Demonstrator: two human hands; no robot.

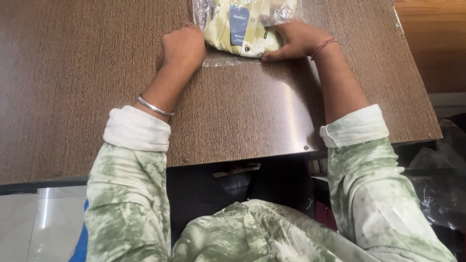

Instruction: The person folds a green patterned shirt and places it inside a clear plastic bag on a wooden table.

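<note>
A folded pale yellow-green shirt in a clear plastic bag (228, 29) lies at the far edge of a brown wood-grain table (87, 73); a blue tag shows on the collar. My left hand (184, 46) is curled into a fist against the bag's left near corner. My right hand (293, 39) lies flat on the bag's right near corner, fingers pressing the plastic to the table. A silver bangle sits on my left wrist, a red thread band on my right. Both arms wear rolled green-and-white mottled sleeves.
The table's near edge runs across the middle of the view, with a dark gap and my lap below it. Crumpled clear plastic (437, 184) lies at the lower right. A pale tiled floor (43, 218) shows at lower left, and an orange wooden surface (432, 29) at upper right.
</note>
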